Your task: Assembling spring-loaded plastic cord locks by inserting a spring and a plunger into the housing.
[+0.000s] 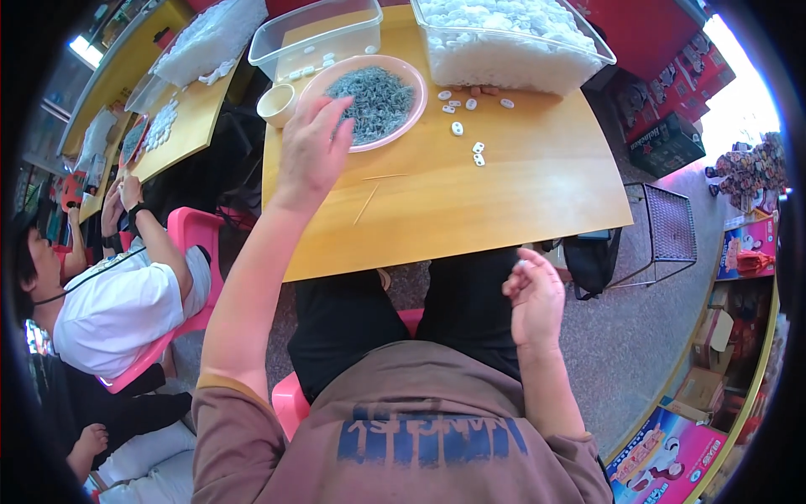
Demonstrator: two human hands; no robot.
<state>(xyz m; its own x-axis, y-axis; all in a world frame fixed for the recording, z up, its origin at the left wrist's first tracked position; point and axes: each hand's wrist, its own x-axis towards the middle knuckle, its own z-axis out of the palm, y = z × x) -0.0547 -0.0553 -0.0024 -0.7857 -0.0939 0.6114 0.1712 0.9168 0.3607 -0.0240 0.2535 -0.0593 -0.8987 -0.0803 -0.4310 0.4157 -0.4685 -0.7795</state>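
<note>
Over the left rim of a round pink tray (415, 71), my left hand (315, 143) has its thumb and fingers apart, with nothing visible between them. The tray holds a heap of small grey-green pieces (375, 99). My right hand (539, 302) hovers off the table's front edge, above my lap. Its fingertips are closed on a small white piece (521, 265), mostly hidden. Small white oval pieces with dark holes (457, 128) lie loose to the right of the tray. Thin wooden toothpicks (366, 203) lie on the table in front of it.
A clear bin heaped with white pieces (512, 63) stands at the table's back right. A clear tub (277, 52) with a few white pieces and a small cream cup (276, 104) are near the tray. At left, another person (126, 311) sits at a second table (189, 126).
</note>
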